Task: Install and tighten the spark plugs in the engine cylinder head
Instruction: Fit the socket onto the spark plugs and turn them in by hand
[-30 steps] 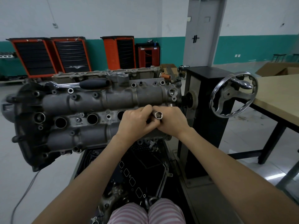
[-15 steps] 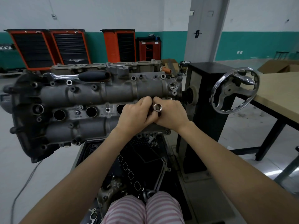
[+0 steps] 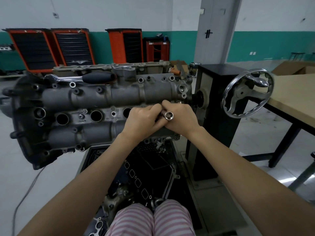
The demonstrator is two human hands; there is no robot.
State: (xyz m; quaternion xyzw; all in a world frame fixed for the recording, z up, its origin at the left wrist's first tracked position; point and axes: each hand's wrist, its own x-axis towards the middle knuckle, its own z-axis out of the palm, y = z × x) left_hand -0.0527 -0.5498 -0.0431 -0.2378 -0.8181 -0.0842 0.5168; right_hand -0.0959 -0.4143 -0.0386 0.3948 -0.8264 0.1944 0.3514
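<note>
I see both hands meet over the right end of the cylinder head [image 3: 95, 101], which sits on a stand with its top face turned toward me. My left hand [image 3: 142, 120] and right hand [image 3: 181, 119] press together, fingers curled round a shiny socket [image 3: 168, 115] whose open hex end points back at the camera. The socket sits just in front of the row of round plug holes [image 3: 96, 116]; three stay uncovered to the left of the hands. I cannot tell whether a spark plug is inside the socket. A ratchet handle [image 3: 98, 77] lies along the upper edge of the head. A chrome handwheel [image 3: 247, 93] stands to the right, beside a desk [image 3: 296, 97].
</note>
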